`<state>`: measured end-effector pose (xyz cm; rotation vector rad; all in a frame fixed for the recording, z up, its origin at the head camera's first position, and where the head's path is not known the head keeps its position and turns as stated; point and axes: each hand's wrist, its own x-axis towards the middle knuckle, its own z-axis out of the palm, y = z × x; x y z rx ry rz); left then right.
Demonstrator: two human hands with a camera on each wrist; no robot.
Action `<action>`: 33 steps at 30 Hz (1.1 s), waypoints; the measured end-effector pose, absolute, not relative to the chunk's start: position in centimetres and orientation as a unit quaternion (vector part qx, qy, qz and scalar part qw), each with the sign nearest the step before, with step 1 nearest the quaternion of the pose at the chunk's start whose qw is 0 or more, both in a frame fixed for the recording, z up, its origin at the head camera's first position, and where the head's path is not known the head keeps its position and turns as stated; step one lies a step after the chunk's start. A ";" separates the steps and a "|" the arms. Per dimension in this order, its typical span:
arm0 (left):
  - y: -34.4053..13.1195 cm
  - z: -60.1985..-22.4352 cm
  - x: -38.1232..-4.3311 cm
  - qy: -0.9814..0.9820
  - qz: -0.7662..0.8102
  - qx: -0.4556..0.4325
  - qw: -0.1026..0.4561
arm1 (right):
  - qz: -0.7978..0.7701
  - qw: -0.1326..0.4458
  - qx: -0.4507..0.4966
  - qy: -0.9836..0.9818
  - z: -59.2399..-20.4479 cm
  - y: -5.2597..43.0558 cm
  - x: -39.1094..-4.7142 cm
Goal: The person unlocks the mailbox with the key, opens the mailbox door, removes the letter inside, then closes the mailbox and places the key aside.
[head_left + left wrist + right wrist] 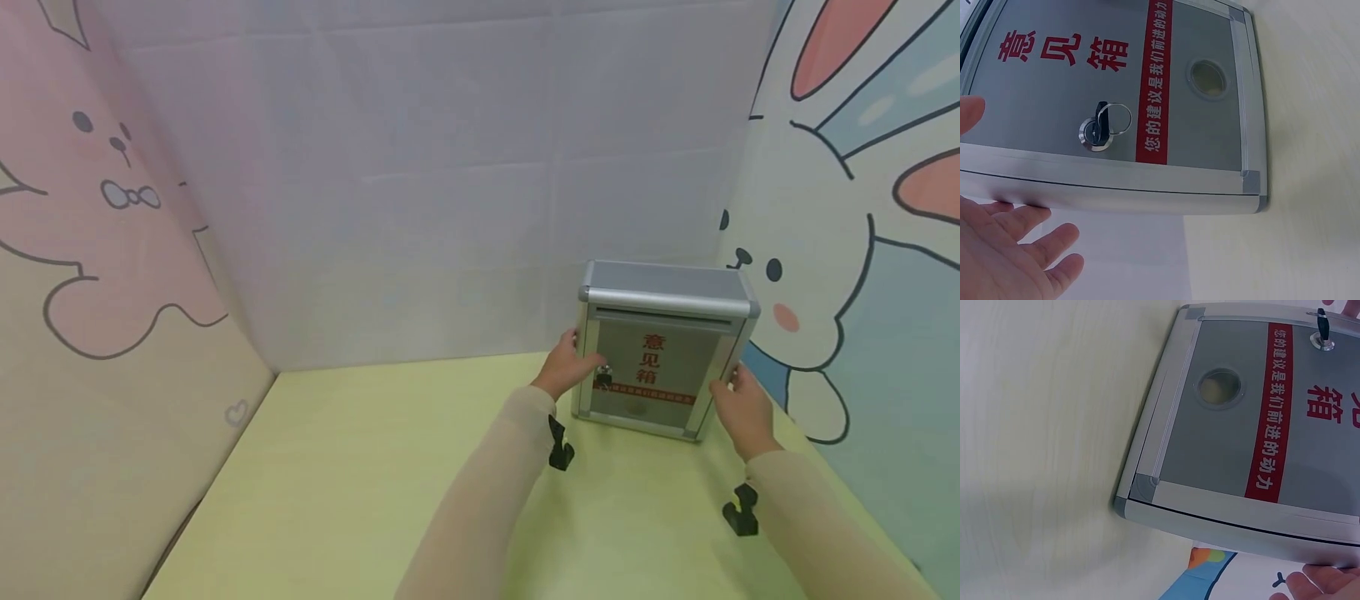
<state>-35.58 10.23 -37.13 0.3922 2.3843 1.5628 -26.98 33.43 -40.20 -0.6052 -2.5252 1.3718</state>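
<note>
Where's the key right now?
In the left wrist view, the key sits in the lock of the box, beside the red strip, near the left hand.

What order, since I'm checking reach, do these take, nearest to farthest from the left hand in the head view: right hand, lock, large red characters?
1. Lock: beside the left hand, left front of the box.
2. Large red characters: mid-front of the box.
3. Right hand: at the box's right side.

Box (678,360) at far right of table (360,475); left hand (566,367) at its left edge, right hand (746,415) at its right; key (1104,122) in lock (1087,139), left on box front; back wall (412,192) behind; left wall (97,408), right wall (900,358) flanking
</note>
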 end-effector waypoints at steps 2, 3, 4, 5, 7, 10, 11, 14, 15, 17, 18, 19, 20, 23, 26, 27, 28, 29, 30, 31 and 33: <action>10.1 -36.9 -35.3 0.822 0.537 0.133 0.133 | 0.463 0.105 -0.206 -0.856 -40.1 33.4 -26.9; 10.1 -36.9 -35.2 0.823 0.536 0.132 0.132 | 0.461 0.106 -0.206 -0.857 -40.1 33.4 -26.9; 10.0 -36.8 -35.2 0.824 0.535 0.131 0.131 | 0.459 0.105 -0.207 -0.857 -40.0 33.4 -26.9; 10.0 -36.8 -35.1 0.825 0.535 0.131 0.129 | 0.459 0.104 -0.207 -0.858 -39.9 33.3 -26.8; 9.9 -36.8 -34.9 0.826 0.534 0.130 0.127 | 0.453 0.102 -0.205 -0.861 -39.9 33.3 -26.7; 9.7 -36.8 -34.7 0.827 0.533 0.130 0.124 | 0.450 0.097 -0.199 -0.865 -39.7 33.2 -26.4; 9.6 -36.8 -34.7 0.828 0.531 0.132 0.124 | 0.451 0.096 -0.196 -0.866 -39.7 33.2 -26.3; 9.1 -36.8 -34.7 0.830 0.525 0.137 0.126 | 0.453 0.094 -0.187 -0.867 -39.6 33.0 -26.0; 8.9 -36.8 -34.7 0.832 0.522 0.140 0.127 | 0.454 0.094 -0.184 -0.867 -39.6 32.9 -25.9; 8.5 -36.8 -34.8 0.834 0.515 0.147 0.129 | 0.456 0.093 -0.181 -0.866 -39.5 32.8 -25.7; 8.3 -36.8 -34.8 0.835 0.513 0.151 0.130 | 0.457 0.091 -0.181 -0.866 -39.5 32.7 -25.7; 8.2 -36.7 -34.9 0.835 0.511 0.157 0.131 | 0.456 0.090 -0.180 -0.867 -39.5 32.6 -25.6; 8.0 -36.7 -34.8 0.835 0.509 0.161 0.132 | 0.455 0.088 -0.178 -0.868 -39.5 32.6 -25.5; 7.5 -36.7 -34.7 0.834 0.507 0.171 0.137 | 0.448 0.081 -0.172 -0.874 -39.5 32.5 -25.3; 7.1 -36.9 -34.4 0.832 0.507 0.176 0.139 | 0.440 0.078 -0.160 -0.880 -39.7 32.3 -25.0; 6.9 -37.0 -34.3 0.832 0.507 0.176 0.139 | 0.437 0.078 -0.157 -0.882 -39.8 32.2 -24.9; 6.7 -37.0 -34.2 0.832 0.507 0.178 0.139 | 0.435 0.078 -0.155 -0.884 -39.8 32.1 -24.8; 6.6 -37.2 -34.1 0.832 0.506 0.180 0.138 | 0.435 0.079 -0.154 -0.884 -39.8 32.0 -24.7; 6.4 -37.3 -34.0 0.832 0.505 0.182 0.138 | 0.431 0.080 -0.154 -0.886 -39.9 31.9 -24.6; 6.3 -37.4 -33.9 0.833 0.504 0.184 0.136 | 0.427 0.081 -0.155 -0.887 -39.9 31.7 -24.5; 6.0 -37.5 -33.6 0.834 0.502 0.184 0.135 | 0.420 0.083 -0.158 -0.890 -40.0 31.5 -24.3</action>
